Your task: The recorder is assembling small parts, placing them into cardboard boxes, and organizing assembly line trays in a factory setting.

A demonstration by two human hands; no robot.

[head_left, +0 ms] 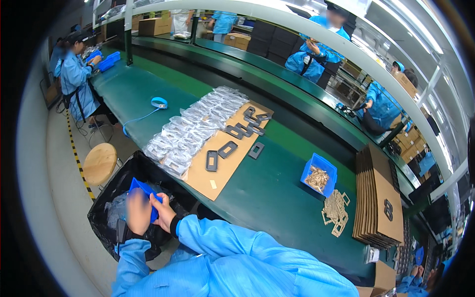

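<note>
At the lower left, a small blue plastic bin [142,186] is tilted over a box lined with a black bag [105,205]. My right hand [164,213] is closed on the bin's near right side. My left hand [139,214], partly blurred, grips it from the near left. Crumpled clear plastic [115,210] lies inside the bag, beside my left hand. What the bin contains is hidden from this view.
The green table [277,213] bears plastic-wrapped pieces [198,126], cardboard [205,180] and black frames [227,149]. Right of these are a blue bin [320,173] of small tan parts, thin tan frames [336,213] and stacked cardboard [371,198]. A stool [100,164] stands left; co-workers sit beyond.
</note>
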